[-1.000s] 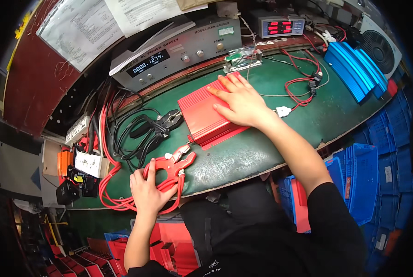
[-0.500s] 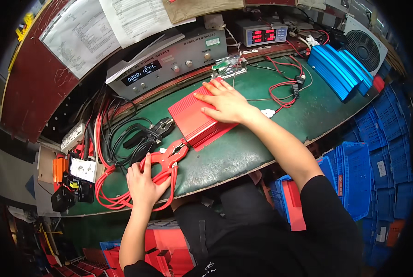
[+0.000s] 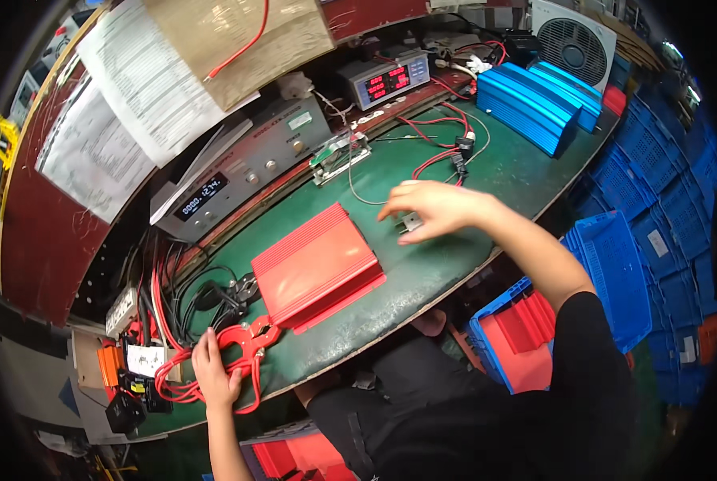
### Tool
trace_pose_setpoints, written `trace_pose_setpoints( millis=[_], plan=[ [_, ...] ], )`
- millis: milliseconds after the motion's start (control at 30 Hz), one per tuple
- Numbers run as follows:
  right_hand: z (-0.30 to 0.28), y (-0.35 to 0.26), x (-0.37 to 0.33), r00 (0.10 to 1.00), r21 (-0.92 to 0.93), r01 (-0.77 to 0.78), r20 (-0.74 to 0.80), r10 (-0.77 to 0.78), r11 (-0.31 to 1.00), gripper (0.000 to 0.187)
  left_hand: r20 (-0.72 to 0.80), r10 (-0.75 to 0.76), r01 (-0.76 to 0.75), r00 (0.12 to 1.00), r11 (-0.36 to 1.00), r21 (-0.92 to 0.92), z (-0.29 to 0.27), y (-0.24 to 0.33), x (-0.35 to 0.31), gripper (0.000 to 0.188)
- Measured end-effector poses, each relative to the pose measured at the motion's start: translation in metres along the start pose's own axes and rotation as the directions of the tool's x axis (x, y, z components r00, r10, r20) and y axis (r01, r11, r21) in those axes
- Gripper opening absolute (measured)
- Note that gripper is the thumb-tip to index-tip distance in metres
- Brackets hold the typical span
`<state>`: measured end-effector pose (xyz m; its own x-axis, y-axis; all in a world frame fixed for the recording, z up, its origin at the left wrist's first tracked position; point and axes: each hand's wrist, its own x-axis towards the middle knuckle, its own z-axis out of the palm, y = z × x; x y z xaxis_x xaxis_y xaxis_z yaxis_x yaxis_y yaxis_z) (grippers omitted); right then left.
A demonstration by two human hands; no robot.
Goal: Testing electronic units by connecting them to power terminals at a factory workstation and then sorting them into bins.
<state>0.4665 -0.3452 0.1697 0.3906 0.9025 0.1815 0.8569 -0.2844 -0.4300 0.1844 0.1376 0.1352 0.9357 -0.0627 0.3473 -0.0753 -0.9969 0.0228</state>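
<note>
Red case [image 3: 317,266] between hands — right fingers [image 3: 393,205] parted around white plug [image 3: 410,221], left fingers [image 3: 208,345] spread at red clamp [image 3: 254,343] — both holds unclear.

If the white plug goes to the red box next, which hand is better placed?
The right hand, I'd judge: the white plug sits between its thumb and fingers, just right of the red box. The left hand is at the red clamp, by the box's left end.
</note>
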Motion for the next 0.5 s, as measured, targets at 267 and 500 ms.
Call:
trace_pose_setpoints(
  millis=[267, 500],
  plan=[
    [0.021, 0.049, 0.069, 0.903, -0.151, -0.381, 0.150, 0.403, 0.912, 0.042, -0.135, 0.360, -0.378, 0.923, 0.915, -0.141, 0.023, 0.156, 0.174, 0.052],
    [0.030, 0.041, 0.048, 0.907, -0.205, -0.409, 0.017, 0.421, 0.889, 0.032, 0.270, 0.386, -0.221, 0.882, 0.845, -0.486, 0.070, 0.198, 0.278, 0.020]
  ],
)
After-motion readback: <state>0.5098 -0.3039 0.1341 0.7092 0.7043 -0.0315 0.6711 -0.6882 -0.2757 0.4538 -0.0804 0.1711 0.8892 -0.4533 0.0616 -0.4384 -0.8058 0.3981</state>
